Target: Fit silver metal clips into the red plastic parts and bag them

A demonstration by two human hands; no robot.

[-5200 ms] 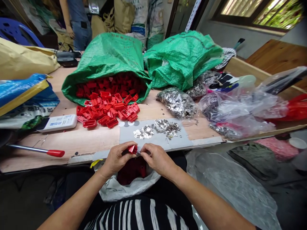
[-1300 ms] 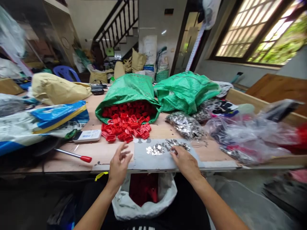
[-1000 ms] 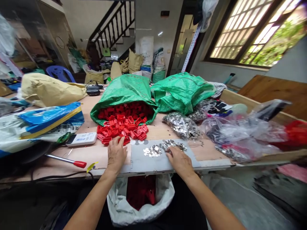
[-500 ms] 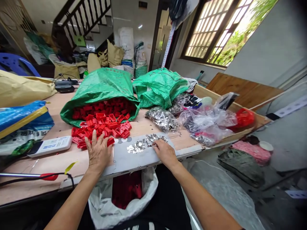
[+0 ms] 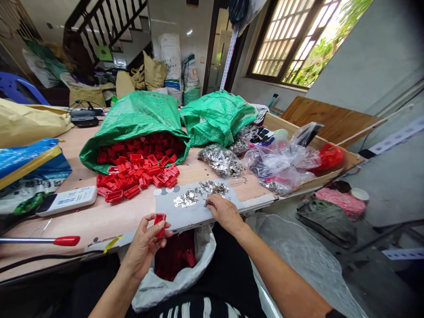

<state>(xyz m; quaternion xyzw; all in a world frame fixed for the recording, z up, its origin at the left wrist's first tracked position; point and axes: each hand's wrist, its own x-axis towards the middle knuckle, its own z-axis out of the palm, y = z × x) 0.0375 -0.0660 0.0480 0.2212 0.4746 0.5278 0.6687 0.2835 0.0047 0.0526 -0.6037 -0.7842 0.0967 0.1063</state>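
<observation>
My left hand (image 5: 145, 247) holds a small red plastic piece (image 5: 160, 221) between thumb and fingers, near the table's front edge. My right hand (image 5: 224, 210) rests on the grey sheet (image 5: 185, 212), its fingertips pinching a small silvery metal part at the edge of a scatter of metal parts (image 5: 198, 194). A heap of red plastic pieces (image 5: 139, 170) spills from an open green sack (image 5: 132, 115) behind my left hand. In my lap a white bag (image 5: 172, 276) holds more red pieces.
A second green sack (image 5: 217, 115), clear bags of metal parts (image 5: 221, 160) and a heap of plastic bags (image 5: 285, 161) lie at the right. At the left are a white remote (image 5: 68, 199), a red-handled tool (image 5: 39, 240), a blue bag (image 5: 26, 163) and a tan sack (image 5: 29, 121).
My left hand has come back from the red heap toward the table edge with one red piece in it. My right hand stays at the metal parts.
</observation>
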